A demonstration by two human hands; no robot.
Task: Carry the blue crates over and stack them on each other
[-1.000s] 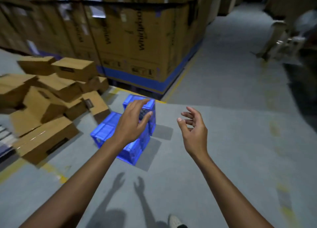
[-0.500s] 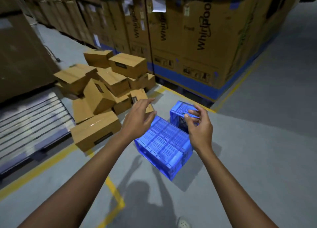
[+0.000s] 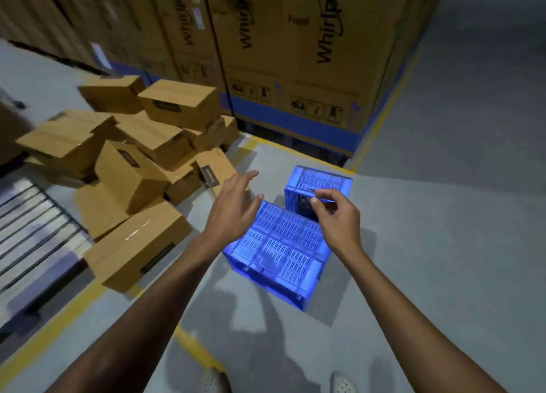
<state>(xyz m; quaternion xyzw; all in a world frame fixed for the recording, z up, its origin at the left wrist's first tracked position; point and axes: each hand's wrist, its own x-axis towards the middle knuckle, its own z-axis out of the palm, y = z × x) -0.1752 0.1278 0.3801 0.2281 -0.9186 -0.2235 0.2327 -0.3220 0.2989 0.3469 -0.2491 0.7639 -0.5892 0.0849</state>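
Note:
Two blue slotted plastic crates stand on the grey floor. The nearer crate lies upside down with its base up. The farther crate lies on its side just behind it, its opening facing me. My left hand hovers open above the nearer crate's far left corner, holding nothing. My right hand hangs above the gap between the two crates, fingers curled and apart, thumb and forefinger close to the farther crate's near rim. Whether it touches the rim I cannot tell.
A loose heap of brown cardboard boxes lies to the left of the crates. Tall cartons on a blue-banded pallet stand behind. A slatted metal platform is at far left. Yellow floor lines run near my feet.
I have stepped closer, so the crates and boxes appear larger and lower in view. Both hands have stayed over the crates, and the right hand has dropped nearer the farther crate's rim.

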